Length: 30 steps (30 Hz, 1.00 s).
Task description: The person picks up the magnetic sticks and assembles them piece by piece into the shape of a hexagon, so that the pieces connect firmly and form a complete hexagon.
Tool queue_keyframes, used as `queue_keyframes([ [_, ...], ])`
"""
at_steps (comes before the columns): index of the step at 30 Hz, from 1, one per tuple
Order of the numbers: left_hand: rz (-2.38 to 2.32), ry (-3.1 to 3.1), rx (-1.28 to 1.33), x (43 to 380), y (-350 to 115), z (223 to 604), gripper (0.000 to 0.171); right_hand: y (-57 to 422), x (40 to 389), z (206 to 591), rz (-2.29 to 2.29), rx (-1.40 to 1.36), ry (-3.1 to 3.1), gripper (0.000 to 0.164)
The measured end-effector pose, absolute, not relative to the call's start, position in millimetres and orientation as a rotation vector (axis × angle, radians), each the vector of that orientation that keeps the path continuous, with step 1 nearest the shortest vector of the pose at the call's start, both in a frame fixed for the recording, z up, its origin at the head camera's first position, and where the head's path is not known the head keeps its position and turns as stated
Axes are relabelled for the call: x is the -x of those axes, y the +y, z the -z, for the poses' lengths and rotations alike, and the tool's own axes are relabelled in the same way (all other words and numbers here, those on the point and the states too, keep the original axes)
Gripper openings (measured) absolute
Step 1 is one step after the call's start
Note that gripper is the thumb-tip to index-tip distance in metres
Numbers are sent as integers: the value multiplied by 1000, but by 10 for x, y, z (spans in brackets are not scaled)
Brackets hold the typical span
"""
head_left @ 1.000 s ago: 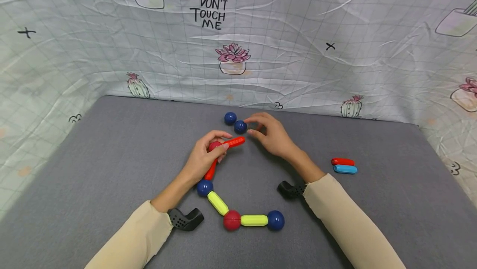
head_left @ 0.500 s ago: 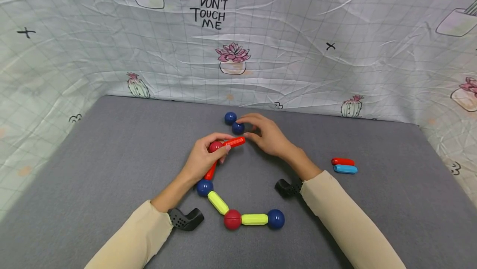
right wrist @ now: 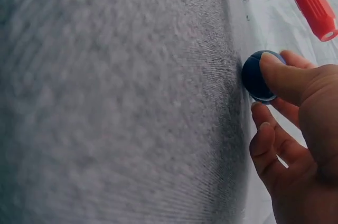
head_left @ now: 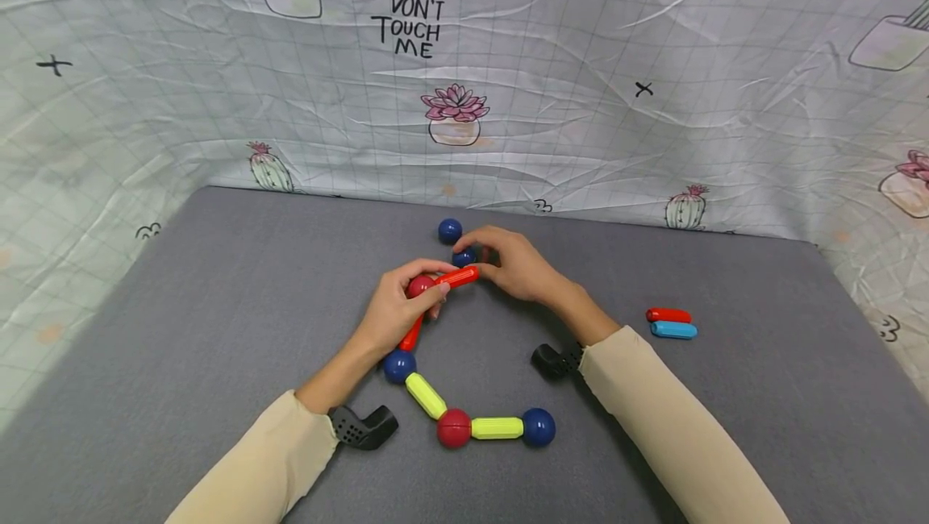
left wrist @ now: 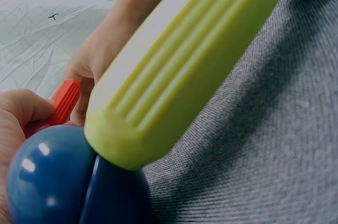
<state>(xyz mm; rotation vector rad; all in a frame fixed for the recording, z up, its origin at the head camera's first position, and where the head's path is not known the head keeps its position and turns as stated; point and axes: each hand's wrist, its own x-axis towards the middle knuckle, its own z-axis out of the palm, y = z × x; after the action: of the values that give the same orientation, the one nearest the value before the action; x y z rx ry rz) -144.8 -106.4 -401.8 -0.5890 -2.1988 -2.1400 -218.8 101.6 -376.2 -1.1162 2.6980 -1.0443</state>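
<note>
My left hand point(head_left: 395, 302) grips a red ball point(head_left: 420, 287) and a red rod point(head_left: 461, 276) stuck to it, which points right. Below, another red rod point(head_left: 410, 335) runs to a blue ball point(head_left: 400, 366). From there a yellow rod point(head_left: 426, 397), a red ball point(head_left: 455, 428), a second yellow rod point(head_left: 497, 428) and a blue ball point(head_left: 539, 427) continue the chain on the table. My right hand point(head_left: 517, 268) pinches a loose blue ball point(right wrist: 254, 76) between thumb and finger, just beyond the free tip of the held red rod.
A second loose blue ball point(head_left: 450, 230) lies behind the pinched one. To the right, a red rod point(head_left: 668, 315) and a light blue rod point(head_left: 673, 330) lie side by side. A printed cloth point(head_left: 566, 129) hangs behind the grey table point(head_left: 276, 266).
My right hand has moved left and slightly nearer, closed on the blue ball and drawn it toward the red rod, away from the other loose ball. The left hand is nearly still.
</note>
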Motion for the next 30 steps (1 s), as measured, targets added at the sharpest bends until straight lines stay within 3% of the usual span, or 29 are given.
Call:
queue_keyframes([
  [16, 2144, -2215, 567, 1441, -1059, 4018, 21, 1396, 1982, 3737, 1392, 788, 2597, 31],
  [30, 2119, -2245, 552, 1434, -1048, 4012, 20, 1427, 1942, 3671, 1461, 896, 2453, 38],
])
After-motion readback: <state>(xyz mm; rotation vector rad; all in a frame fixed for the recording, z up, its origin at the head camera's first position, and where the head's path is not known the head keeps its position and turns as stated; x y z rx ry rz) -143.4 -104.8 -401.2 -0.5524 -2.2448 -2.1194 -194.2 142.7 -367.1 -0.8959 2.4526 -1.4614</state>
